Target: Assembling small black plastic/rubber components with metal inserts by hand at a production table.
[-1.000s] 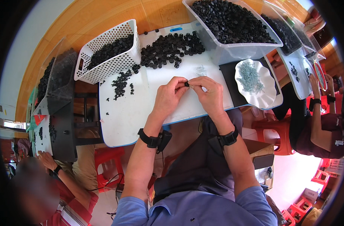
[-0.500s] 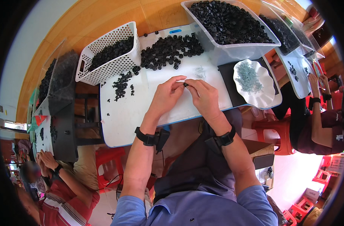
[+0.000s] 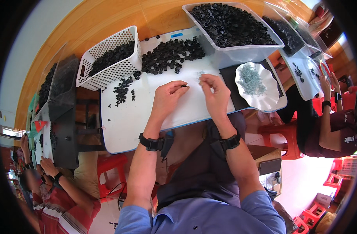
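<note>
White counter (image 3: 147, 124) is carrying heaps of black caps (image 3: 172, 54). Left hand (image 3: 166, 97) is pinching a small black part (image 3: 184, 85); right hand (image 3: 215, 93) is pinching something unclear. Joining them seemingly demands fine alignment.

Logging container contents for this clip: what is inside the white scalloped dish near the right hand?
The white scalloped dish holds a loose heap of small pale metal pieces, too small to identify. What lies beneath the heap is hidden. The dish rests on a dark mat.
</note>
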The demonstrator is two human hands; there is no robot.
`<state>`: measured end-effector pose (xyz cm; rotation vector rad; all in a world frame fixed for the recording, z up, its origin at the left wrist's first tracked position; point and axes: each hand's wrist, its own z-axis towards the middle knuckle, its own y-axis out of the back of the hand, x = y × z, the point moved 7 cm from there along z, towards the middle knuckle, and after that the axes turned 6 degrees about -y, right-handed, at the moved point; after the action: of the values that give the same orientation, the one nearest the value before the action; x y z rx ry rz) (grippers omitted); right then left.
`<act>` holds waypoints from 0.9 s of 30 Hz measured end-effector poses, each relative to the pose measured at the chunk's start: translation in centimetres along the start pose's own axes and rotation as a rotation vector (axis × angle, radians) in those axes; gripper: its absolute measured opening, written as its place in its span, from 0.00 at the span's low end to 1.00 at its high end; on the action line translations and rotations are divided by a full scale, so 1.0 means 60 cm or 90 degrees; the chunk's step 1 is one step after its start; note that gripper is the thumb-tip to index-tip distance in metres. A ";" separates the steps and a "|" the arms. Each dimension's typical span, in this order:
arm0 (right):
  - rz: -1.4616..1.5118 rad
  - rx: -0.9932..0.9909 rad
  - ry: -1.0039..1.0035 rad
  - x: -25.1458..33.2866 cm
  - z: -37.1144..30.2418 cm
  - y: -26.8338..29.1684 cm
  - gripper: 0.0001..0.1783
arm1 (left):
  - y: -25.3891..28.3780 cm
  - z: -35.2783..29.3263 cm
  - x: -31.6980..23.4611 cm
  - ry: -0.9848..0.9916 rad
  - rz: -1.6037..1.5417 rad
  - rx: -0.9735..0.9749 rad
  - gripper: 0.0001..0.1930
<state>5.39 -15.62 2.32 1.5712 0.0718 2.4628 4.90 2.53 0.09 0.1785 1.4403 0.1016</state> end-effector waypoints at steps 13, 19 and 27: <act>-0.292 0.053 -0.120 -0.034 0.027 0.034 0.13 | 0.010 0.003 0.017 -0.019 -0.046 -0.036 0.11; -0.308 0.045 -0.075 -0.042 0.022 0.034 0.11 | 0.004 -0.001 0.019 -0.022 -0.044 -0.053 0.11; -0.244 0.022 -0.047 -0.034 0.020 0.025 0.06 | 0.029 -0.010 0.014 -0.050 -0.048 -0.118 0.13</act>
<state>7.04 -17.62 1.28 1.4971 0.3701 2.1158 4.50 4.44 -0.47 -0.0233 1.3498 0.1641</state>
